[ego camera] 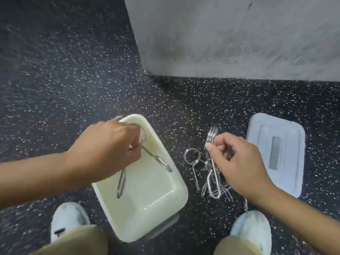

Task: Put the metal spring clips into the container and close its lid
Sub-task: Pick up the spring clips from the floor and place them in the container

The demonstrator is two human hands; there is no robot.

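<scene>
A pale green open container [147, 208] stands on the speckled floor between my feet. My left hand [104, 150] is over its far end, gripping a metal spring clip [161, 163] whose two handles hang down inside the container. My right hand [237, 162] pinches the coil of another spring clip [212, 135] above a heap of several clips [214, 186] lying on the floor to the right of the container. One more clip [192, 157] lies flat beside the heap. The white lid [276, 153] lies on the floor at the far right.
A grey concrete wall or pillar [230, 34] rises just beyond the clips. My two white shoes [68, 219] [252, 230] and tan trouser legs flank the container at the bottom. The floor [64, 80] is dark rubber with white flecks.
</scene>
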